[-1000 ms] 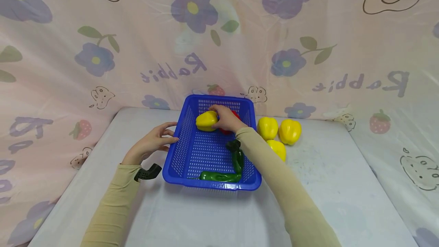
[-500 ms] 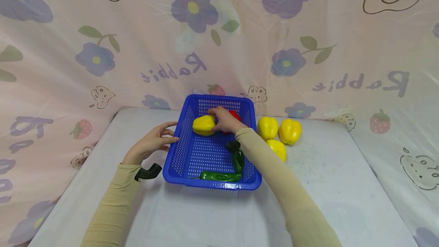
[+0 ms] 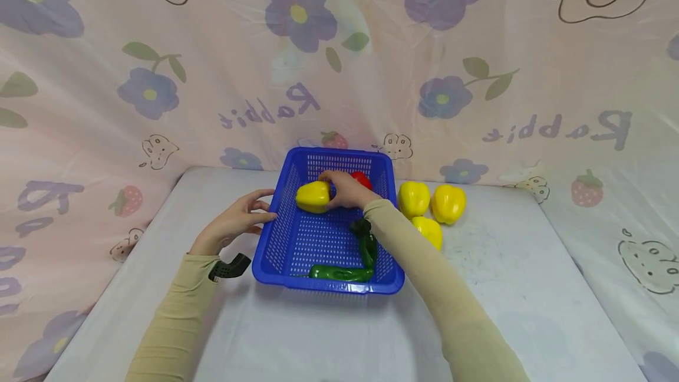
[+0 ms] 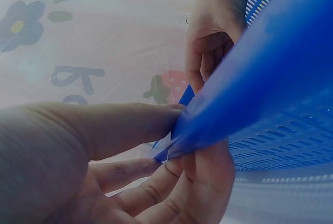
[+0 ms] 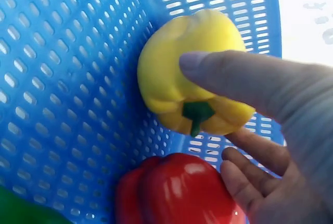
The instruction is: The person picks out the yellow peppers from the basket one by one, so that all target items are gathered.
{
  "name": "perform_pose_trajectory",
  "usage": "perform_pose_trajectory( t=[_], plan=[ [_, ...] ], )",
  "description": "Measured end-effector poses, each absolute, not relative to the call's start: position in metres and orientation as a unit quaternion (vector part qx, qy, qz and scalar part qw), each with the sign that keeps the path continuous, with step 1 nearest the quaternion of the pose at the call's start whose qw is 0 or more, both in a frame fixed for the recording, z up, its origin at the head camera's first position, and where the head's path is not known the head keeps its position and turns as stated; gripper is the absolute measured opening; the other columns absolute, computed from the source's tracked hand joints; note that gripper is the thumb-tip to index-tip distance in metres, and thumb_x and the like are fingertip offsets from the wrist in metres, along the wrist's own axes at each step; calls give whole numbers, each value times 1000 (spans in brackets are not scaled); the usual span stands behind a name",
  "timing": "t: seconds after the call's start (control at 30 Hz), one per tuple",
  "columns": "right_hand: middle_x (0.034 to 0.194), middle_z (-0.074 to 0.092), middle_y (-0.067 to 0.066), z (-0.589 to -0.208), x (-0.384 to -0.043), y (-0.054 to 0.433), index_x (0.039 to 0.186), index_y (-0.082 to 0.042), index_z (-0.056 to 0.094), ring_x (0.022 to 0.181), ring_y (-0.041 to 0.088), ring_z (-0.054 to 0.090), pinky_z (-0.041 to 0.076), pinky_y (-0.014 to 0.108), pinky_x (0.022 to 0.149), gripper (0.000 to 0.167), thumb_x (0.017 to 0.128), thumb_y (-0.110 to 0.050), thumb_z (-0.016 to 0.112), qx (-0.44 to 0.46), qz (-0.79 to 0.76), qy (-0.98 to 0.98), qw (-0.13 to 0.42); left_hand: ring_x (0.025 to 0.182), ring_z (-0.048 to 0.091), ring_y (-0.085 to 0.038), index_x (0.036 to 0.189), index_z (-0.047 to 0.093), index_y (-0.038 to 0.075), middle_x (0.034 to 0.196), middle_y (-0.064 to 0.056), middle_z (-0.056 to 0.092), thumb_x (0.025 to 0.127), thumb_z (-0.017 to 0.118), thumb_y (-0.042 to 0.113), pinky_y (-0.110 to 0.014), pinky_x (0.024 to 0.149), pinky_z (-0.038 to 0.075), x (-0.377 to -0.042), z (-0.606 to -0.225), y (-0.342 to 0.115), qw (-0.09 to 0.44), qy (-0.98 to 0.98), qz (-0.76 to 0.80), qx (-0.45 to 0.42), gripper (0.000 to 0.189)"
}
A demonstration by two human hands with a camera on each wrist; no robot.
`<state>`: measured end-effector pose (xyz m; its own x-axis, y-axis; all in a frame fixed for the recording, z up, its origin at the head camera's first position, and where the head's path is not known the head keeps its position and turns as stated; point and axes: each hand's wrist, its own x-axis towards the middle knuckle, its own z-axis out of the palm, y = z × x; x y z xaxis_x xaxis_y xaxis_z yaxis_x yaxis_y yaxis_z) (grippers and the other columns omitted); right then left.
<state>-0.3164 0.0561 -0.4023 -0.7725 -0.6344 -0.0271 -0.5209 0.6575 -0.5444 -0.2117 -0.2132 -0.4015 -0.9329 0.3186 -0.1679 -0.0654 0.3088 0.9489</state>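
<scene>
My right hand (image 3: 347, 188) reaches into a blue plastic basket (image 3: 281, 280) and holds a yellow bell pepper (image 3: 313, 197) near its left wall. In the right wrist view the thumb lies across this yellow pepper (image 5: 171, 52), whose green stem faces the camera. A red bell pepper (image 5: 179, 190) sits beside it, partly hidden by the hand in the head view. With thumb and fingers my left hand (image 3: 233, 220) pinches the basket's left rim; the left wrist view shows the rim (image 4: 208, 125) between them. Two long green peppers, one lying crosswise (image 3: 339, 273) and one lengthwise (image 3: 367, 246), rest in the basket.
Right of the basket, three yellow bell peppers stand on the white table (image 3: 504, 287): one close to the basket (image 3: 414, 198), one farther right (image 3: 448, 203), one nearer me (image 3: 428, 232), partly behind my right sleeve. A patterned curtain (image 3: 361, 75) hangs behind the table.
My right hand has moved the held yellow bell pepper slightly left and toward me inside the basket, and more of the red bell pepper shows. The left hand stays on the rim.
</scene>
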Motion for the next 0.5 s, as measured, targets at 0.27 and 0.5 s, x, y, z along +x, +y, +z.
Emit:
perform_pose_trajectory(
  t=[0.27,0.5],
  plan=[
    [127,53,11,-403,-315,54,136,-3,46,117,27,47,35,39,106,72,75,-16,83,-315,-269,902,119,88,62,-28,150,25,6,112,-23,53,92,65,14,-42,75,56,-211,-403,-215,163,789,586,85,71],
    [121,56,10,-402,-312,51,128,-5,52,112,24,48,35,38,105,65,74,-19,85,-327,-242,907,106,89,62,-29,150,24,6,113,-22,54,92,65,15,-43,76,56,-212,-403,-215,163,789,586,91,71]
  ],
)
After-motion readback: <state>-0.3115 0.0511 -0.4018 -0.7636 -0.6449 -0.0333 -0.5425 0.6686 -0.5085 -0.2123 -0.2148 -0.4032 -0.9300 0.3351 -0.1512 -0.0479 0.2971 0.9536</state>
